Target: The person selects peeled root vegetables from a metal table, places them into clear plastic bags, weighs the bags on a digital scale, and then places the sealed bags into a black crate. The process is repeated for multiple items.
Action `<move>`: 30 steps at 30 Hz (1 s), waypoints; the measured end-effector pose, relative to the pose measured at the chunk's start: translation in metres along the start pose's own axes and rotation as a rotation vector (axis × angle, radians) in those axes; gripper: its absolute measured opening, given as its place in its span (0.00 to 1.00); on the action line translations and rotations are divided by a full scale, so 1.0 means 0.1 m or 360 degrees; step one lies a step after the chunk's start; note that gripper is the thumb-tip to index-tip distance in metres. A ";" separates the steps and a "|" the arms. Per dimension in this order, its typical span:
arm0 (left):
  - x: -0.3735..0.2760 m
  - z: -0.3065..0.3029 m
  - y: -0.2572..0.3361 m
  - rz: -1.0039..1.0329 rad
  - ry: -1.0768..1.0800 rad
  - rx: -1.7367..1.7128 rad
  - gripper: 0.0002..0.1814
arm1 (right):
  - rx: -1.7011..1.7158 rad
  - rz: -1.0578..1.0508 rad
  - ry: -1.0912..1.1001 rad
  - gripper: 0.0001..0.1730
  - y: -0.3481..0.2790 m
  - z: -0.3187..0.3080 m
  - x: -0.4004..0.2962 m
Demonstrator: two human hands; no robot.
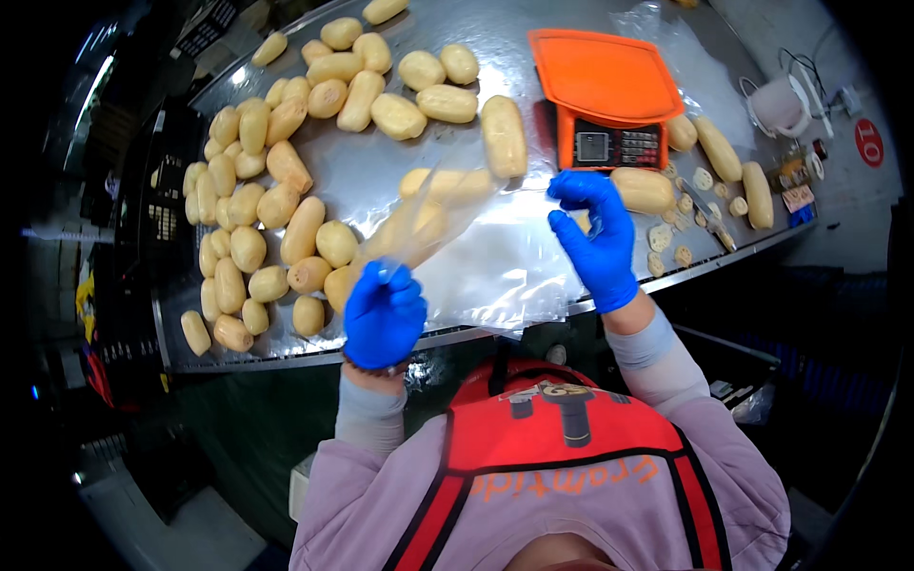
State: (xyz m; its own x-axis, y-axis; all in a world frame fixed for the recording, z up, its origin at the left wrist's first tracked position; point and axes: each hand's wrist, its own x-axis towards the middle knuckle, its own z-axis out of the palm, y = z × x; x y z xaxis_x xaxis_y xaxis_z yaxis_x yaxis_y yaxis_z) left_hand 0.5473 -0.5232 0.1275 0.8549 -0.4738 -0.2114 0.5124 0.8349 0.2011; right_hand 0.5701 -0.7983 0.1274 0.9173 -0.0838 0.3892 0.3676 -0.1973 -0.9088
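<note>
My left hand (385, 314), in a blue glove, grips one end of a thin see-through plastic bag (446, 214) that stretches up and to the right over the table. Through its film I see peeled lotus root sections (407, 232); whether any lie inside it I cannot tell. My right hand (600, 239), gloved too, is curled with thumb and fingers apart. A small pale piece shows in its gap, seemingly behind the hand. Between both hands a stack of flat plastic bags (493, 278) lies at the table's front edge. One large lotus root section (503, 135) lies just beyond.
Many peeled lotus root sections (246, 203) cover the left of the metal table (357, 168). An orange weighing scale (607, 78) stands at the back. Right of my hand lie a knife (703, 207), lotus root slices (660, 237) and a jar (796, 171). Plastic film (696, 64) lies behind.
</note>
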 end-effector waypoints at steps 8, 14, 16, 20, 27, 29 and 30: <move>-0.10 0.80 -0.92 -0.0443 -0.0360 0.0192 0.13 | 0.0345 -0.0088 -0.0259 0.60 -0.19 -0.65 -0.40; 0.25 1.15 -2.08 -0.0839 -0.0150 -0.0341 0.14 | 0.0888 0.0626 0.0707 0.10 -0.46 -1.53 -1.06; 0.39 1.15 -2.42 -0.0809 -0.0251 -0.0093 0.15 | 0.0660 0.0683 0.0968 0.11 -0.35 -1.97 -1.48; 0.54 1.05 -3.12 -0.0968 -0.0368 0.0159 0.18 | 0.0524 0.0752 0.1472 0.13 -0.32 -2.67 -2.35; 0.39 0.78 -4.70 -0.0408 -0.1091 0.2116 0.34 | 0.0529 0.0749 0.1935 0.15 -0.57 -3.26 -3.46; 0.27 0.77 -5.00 -0.0142 -0.1301 0.2203 0.39 | 0.0507 0.0740 0.1990 0.15 -0.63 -3.30 -3.64; 0.17 0.87 -5.11 0.0185 -0.1453 0.2358 0.39 | 0.0470 0.0747 0.2025 0.15 -0.67 -3.33 -3.74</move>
State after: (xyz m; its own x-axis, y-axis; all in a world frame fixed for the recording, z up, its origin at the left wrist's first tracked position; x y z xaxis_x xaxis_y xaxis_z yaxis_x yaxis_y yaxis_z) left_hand 0.3069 -0.9823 0.1043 0.3895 -0.8627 0.3226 -0.3608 0.1793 0.9152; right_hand 0.1517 -1.0791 0.0924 0.2531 -0.9383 -0.2358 0.2316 0.2954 -0.9269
